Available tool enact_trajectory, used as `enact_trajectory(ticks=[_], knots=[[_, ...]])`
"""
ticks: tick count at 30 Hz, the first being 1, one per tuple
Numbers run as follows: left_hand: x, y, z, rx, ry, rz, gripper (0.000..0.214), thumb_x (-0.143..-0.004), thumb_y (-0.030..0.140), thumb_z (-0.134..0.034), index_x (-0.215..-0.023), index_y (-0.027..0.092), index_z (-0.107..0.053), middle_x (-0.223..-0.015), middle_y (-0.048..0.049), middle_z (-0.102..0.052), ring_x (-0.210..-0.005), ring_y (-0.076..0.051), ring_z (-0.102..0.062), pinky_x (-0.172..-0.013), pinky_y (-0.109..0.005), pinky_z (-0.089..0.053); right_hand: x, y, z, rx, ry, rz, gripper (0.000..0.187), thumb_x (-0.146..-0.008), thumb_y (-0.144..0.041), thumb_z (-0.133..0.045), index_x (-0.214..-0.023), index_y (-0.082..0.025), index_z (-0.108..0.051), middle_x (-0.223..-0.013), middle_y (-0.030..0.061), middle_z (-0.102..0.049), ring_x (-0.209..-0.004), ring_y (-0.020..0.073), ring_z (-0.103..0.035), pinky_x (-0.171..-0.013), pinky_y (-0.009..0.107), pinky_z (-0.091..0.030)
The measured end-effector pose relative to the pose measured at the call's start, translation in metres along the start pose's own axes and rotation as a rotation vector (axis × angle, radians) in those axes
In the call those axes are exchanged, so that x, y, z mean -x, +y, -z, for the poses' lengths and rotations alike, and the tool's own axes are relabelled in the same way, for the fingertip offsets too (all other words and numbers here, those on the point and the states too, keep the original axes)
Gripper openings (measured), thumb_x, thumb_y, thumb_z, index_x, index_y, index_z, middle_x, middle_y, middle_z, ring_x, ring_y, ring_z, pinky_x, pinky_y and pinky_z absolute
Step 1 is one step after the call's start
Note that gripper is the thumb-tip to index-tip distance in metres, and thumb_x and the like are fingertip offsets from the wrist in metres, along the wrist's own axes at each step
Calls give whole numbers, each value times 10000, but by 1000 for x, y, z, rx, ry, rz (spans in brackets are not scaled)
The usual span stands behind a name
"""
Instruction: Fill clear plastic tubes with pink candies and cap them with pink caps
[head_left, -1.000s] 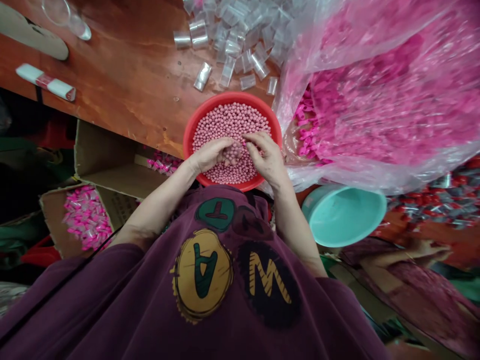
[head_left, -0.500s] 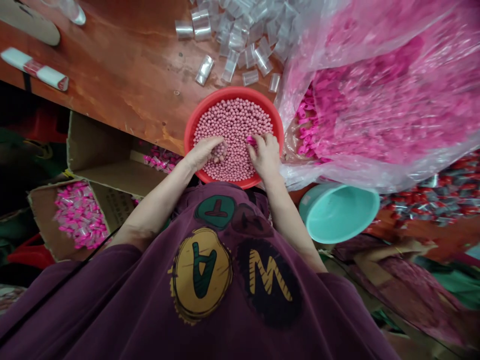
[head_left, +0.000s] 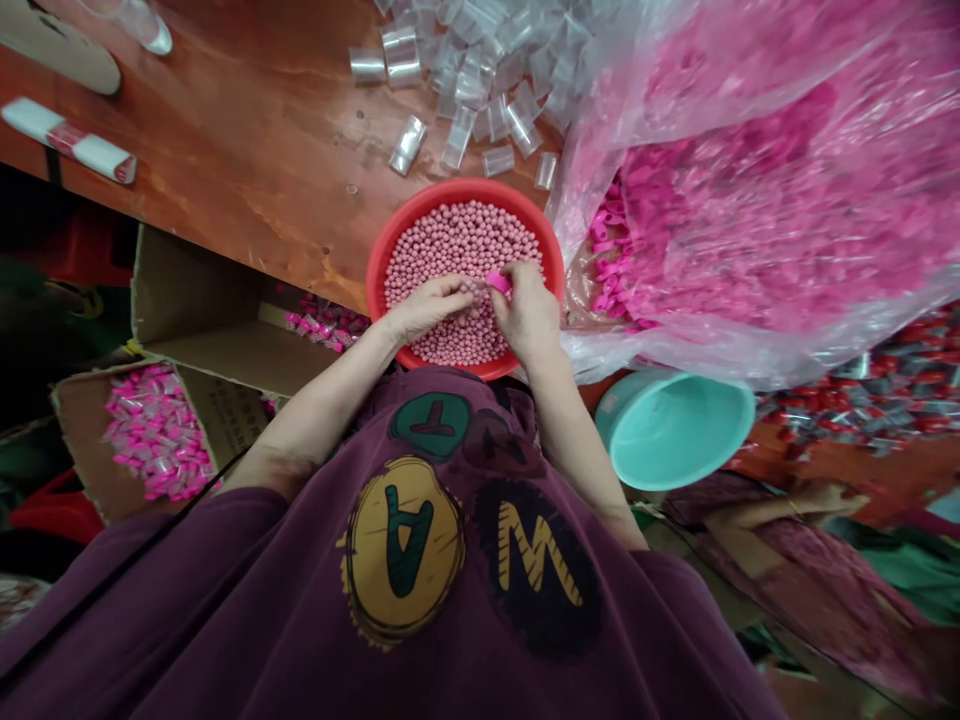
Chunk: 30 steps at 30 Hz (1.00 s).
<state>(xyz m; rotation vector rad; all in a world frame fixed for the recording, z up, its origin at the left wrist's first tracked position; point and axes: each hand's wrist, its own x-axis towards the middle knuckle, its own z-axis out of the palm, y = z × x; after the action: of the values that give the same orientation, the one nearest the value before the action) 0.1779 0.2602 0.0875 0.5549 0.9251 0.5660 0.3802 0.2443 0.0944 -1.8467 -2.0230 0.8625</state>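
Small pink round beads (head_left: 461,245) fill the round red plastic bowl (head_left: 379,262) at the table (head_left: 247,130) edge. Left hand (head_left: 424,308) rests curled on them, grip contents unclear. At its 3 o'clock, the right hand (head_left: 525,315) pinches a small bright pink plastic piece (head_left: 498,282).
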Motion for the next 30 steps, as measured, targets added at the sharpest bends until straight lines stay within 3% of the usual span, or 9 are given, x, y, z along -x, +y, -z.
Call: enact_trajectory(ticks=[5, 8, 14, 19, 24, 30], knots=[[-6, -7, -3, -5, -29, -89, 296, -862, 349, -910, -1003, 151, -742, -941, -19, -747, -833, -113, -669, -797, -238, -547, 8, -12, 5, -132, -50, 142, 355, -1003, -191, -525, -1352, -179, -590, -1280, 172, -687, -1201, 314, -659, -1065, 504, -574], [-6, -8, -2, 25, -33, -95, 373, -839, 387, -942, -1047, 143, -752, -964, -27, -747, -852, -120, -687, -808, -246, -552, 12, -9, 7, -269, 33, 157, 309, -1057, -281, -550, -1336, -200, -654, -1270, 148, -707, -1196, 294, -675, -1088, 503, -575], [0, -4, -6, 59, -40, -39, 423, -802, 432, -986, -999, 134, -760, -855, -20, -722, -727, -101, -674, -642, -215, -487, 10, -5, 3, -507, 208, 69, 311, -1085, -495, -619, -1203, -258, -783, -1166, 79, -790, -1109, 263, -738, -1018, 474, -623], [3, -1, -18, 183, 33, -11, 404, -804, 384, -990, -1037, 145, -763, -871, -3, -713, -720, -87, -679, -632, -201, -502, 13, -14, 1, -482, 257, 99, 297, -1108, -442, -588, -1175, -256, -811, -1153, 90, -815, -1089, 267, -762, -1014, 491, -640], [10, 6, -34, 236, 101, -18, 306, -901, 356, -916, -926, 146, -696, -762, 25, -645, -628, -51, -584, -551, -159, -422, 19, -22, 6, -355, 220, 150, 325, -1131, -352, -502, -1257, -240, -781, -1247, 125, -797, -1164, 278, -753, -1054, 515, -645], [16, 17, -40, 52, 131, -72, 331, -926, 413, -898, -954, 149, -699, -719, 46, -593, -575, -42, -491, -535, -160, -386, 21, -21, 22, -314, 114, 226, 339, -1081, -257, -493, -1281, -208, -763, -1244, 147, -769, -1169, 284, -735, -1057, 525, -649]])
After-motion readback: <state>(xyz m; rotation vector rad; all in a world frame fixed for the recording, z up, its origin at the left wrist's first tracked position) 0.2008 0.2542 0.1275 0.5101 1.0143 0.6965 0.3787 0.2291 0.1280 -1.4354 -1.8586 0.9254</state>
